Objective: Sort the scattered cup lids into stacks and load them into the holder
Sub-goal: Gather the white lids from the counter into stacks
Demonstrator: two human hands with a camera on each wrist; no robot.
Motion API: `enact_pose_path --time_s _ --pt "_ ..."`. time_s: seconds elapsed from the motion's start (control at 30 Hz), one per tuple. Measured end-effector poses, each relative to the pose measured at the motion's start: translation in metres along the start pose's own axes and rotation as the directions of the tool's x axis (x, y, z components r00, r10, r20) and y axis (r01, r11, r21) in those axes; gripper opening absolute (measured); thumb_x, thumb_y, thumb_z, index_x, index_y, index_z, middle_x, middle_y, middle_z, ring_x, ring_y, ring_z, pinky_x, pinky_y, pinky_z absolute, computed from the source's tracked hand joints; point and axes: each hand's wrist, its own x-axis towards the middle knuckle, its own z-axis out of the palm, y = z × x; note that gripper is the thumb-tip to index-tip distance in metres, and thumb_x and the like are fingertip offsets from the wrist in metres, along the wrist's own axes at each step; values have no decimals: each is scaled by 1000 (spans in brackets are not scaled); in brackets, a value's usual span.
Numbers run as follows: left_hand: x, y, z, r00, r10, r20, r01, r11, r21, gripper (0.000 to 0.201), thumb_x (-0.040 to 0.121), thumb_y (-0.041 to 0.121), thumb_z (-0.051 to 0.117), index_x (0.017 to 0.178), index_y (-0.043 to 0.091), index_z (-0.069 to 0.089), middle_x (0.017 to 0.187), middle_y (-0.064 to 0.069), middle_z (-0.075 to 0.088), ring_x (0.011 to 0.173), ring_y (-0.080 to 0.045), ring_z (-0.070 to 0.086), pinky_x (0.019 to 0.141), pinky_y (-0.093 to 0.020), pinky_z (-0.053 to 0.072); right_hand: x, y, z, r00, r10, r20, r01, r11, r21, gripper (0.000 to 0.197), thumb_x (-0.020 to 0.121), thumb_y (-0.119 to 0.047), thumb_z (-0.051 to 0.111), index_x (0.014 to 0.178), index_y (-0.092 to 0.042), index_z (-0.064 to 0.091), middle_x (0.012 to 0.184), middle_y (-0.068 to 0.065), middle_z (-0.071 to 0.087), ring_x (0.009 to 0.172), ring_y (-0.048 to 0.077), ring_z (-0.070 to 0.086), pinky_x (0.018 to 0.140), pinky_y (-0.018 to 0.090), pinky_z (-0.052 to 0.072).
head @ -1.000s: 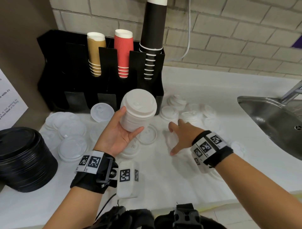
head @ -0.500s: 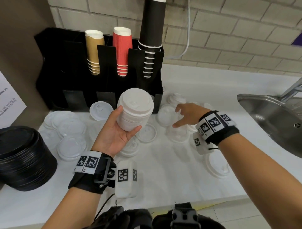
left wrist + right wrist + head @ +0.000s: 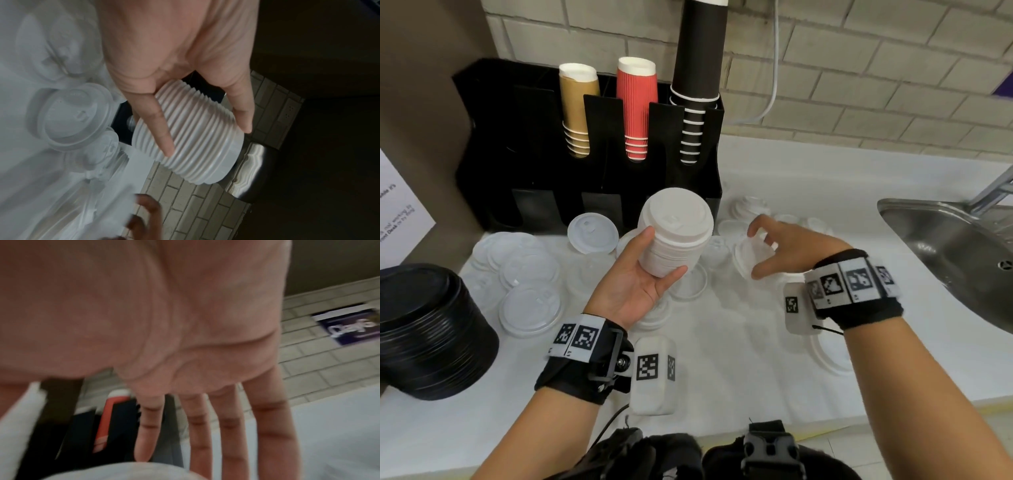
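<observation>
The collecting step is in hand: the left hand (image 3: 635,284) grips a tall nested stack of white domed plastic lids (image 3: 675,230), thumb on one side and fingers curled round the other, held above the white counter (image 3: 739,359) just in front of the black slotted cup-and-lid holder (image 3: 524,144); the right hand (image 3: 787,246) seems to pinch a single white lid (image 3: 751,255) between thumb and fingers, though blur leaves that unsure; next, I judge, that lid wants seating squarely on the stack's top; loose translucent flat lids (image 3: 530,308) crowd the left, a steel sink (image 3: 955,253) bounds the right, bare counter lies nearer the front edge.
</observation>
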Motion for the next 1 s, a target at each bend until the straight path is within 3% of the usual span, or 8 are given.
enact_pose_path --time_s 0.07,0.13,0.2,0.27,0.4,0.6,0.9,1.0 --pt "0 -1 3 1000 -1 -10 1 1000 14 68 34 35 99 97 23 78 110 -3 74 102 -23 70 65 -31 60 -13 -3 -7 982 -86 -169 125 965 231 60 71 -31 81 117 -35 42 107 -5 53 88 13 57 68 19 44" --pt "1 -4 7 999 -11 -44 13 999 31 81 34 32 99 109 20 70 115 -4 71 103 -22 70 64 -31 60 -26 -12 -5 920 -147 -362 314 830 461 55 72 -26 82 113 -34 47 104 -10 53 86 11 57 68 12 47" --pt "2 -7 11 997 -19 -76 23 998 55 83 44 29 91 120 17 60 124 -7 66 104 -22 69 64 -30 60 -33 -26 2 860 -200 -469 458 705 541 52 74 -23 81 111 -37 48 107 -12 54 90 9 57 70 15 49" --pt "2 -10 14 997 -18 -75 25 995 94 81 51 27 83 126 16 55 127 -8 64 106 -22 69 66 -31 60 -34 -39 12 815 -262 -517 533 688 492 50 75 -24 81 110 -40 50 111 -13 54 95 7 56 69 19 49" --pt "2 -15 16 997 -23 -71 34 987 159 77 59 22 80 131 16 52 131 -9 62 111 -24 66 70 -32 60 -29 -49 19 773 -317 -549 557 754 349 46 76 -23 78 114 -38 55 119 -9 53 102 5 51 73 11 41" --pt "3 -18 14 998 -29 -56 38 984 171 58 74 18 73 128 18 53 134 -12 59 111 -25 66 69 -32 59 -28 -51 19 780 -349 -520 550 778 304 51 74 -13 77 114 -36 57 119 -6 53 109 4 47 82 9 35" --pt "8 -21 13 998 -31 -59 40 987 157 56 74 21 70 127 19 53 134 -12 59 109 -26 67 68 -31 60 -24 -49 20 779 -354 -517 543 794 274 53 71 -19 79 116 -35 58 119 -6 51 115 12 46 84 14 35" --pt "9 -21 13 998 -47 -30 50 990 134 83 53 32 93 126 18 55 127 -10 64 105 -25 69 66 -32 60 -23 -48 21 782 -351 -515 539 796 276 54 71 -22 80 118 -35 58 120 -6 50 116 12 46 85 14 35"
